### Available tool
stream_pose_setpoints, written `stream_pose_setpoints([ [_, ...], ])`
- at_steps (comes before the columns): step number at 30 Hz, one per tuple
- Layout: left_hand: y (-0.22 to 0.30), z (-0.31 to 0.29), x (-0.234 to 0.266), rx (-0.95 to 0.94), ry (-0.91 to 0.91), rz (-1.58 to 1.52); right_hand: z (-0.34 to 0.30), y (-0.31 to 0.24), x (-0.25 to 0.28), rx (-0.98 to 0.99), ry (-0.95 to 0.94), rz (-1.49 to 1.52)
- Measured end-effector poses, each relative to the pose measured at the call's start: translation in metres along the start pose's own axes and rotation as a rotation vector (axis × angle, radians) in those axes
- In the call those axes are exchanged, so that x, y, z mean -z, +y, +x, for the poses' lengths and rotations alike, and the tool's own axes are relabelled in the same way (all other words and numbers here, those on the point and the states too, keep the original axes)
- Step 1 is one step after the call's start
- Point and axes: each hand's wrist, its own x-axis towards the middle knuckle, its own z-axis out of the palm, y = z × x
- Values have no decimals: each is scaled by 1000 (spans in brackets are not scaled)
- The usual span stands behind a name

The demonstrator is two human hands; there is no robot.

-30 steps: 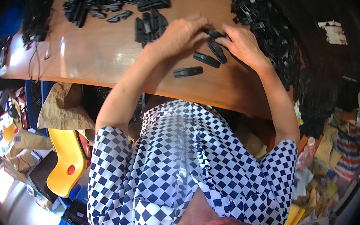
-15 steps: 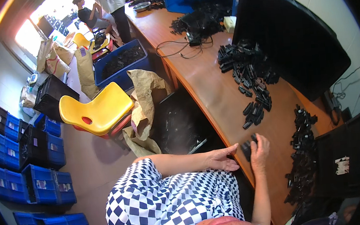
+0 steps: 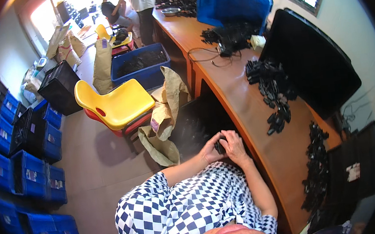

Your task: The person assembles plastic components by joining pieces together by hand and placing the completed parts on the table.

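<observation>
Both hands meet in front of my body, just off the table's front edge. Between them sits a small black plastic part [image 3: 219, 147], mostly covered by fingers; whether it is one piece or a few stacked together I cannot tell. My left hand [image 3: 209, 151] closes round it from the left. My right hand [image 3: 235, 147] wraps over it from the right with bent fingers. On the table beyond, a loose pile of black plastic parts [image 3: 274, 92] trails toward me. Another heap of black parts [image 3: 315, 163] lies to the right.
The wooden table [image 3: 260, 128] runs along my right. Large black bins [image 3: 314, 63] stand at its back. A paper sack [image 3: 163, 114], a yellow chair [image 3: 121, 102] and a blue tub [image 3: 144, 76] are on the left. Blue crates [image 3: 39, 179] line the wall; two people are farther off.
My right hand has lifted black parts off the table and brought them left to my left hand, which has closed on them. The view has shifted a little.
</observation>
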Motion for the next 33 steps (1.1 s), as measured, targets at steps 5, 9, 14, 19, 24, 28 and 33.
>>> stream_pose_setpoints([
  [5, 78, -12, 20, -162, 284, 273, -15, 9, 42, -15, 112, -111],
  [9, 135, -10, 52, -239, 950, 821, -53, 18, 85, -193, 266, -31],
  [14, 81, 16, 21, -672, 603, 1776, -145, 41, 129, -493, 518, -123],
  [19, -22, 68, -93, -708, -236, 2169, -218, 31, 153, -755, 634, -269],
  [24, -67, 127, -115, -743, -295, 2545, -268, 25, 160, -813, 685, -683],
  [28, -66, 137, -121, -864, -256, 2627, -299, 9, 167, -890, 683, -784],
  [33, -49, 129, -132, -783, -440, 2567, -299, 1, 188, -771, 468, -815],
])
